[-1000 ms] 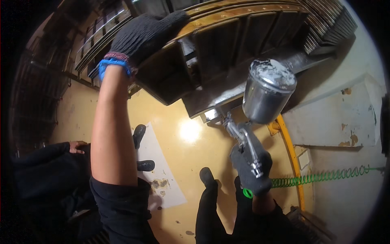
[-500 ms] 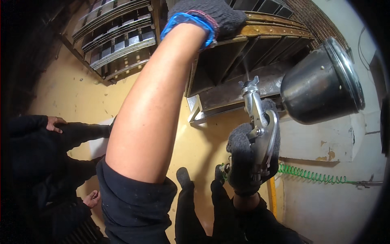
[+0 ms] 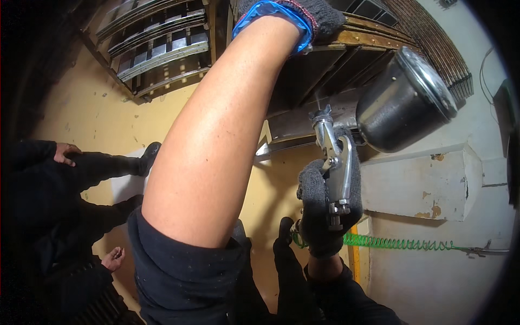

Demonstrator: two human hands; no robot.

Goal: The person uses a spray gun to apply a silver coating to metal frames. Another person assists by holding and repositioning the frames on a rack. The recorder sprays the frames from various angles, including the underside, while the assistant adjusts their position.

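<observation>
My left hand (image 3: 325, 19), in a dark grey knit glove with a blue band at the wrist, is closed at the top edge of a stack of dark panels with brown, riveted edge strips (image 3: 374, 39). Its fingertips are partly hidden. Lower and to the right, my right hand (image 3: 313, 195), gloved alike, wraps round the handle of a metal spray gun (image 3: 340, 173). A dark, shiny paint cup (image 3: 403, 105) is fixed to the gun's right side. The nozzle points up toward the panels, with a faint haze before it. A finger lies near the trigger.
A green coiled air hose (image 3: 401, 242) runs right from behind my right hand. A rack of metal-edged panels (image 3: 162, 51) stands at the far left. Another person (image 3: 49, 206) sits at the left. A chipped white wall ledge (image 3: 417, 184) juts out at the right.
The spray gun and my right hand have shifted left, and the cup with them. My left hand has slid right along the panel edge. The spray plume at the nozzle looks fainter.
</observation>
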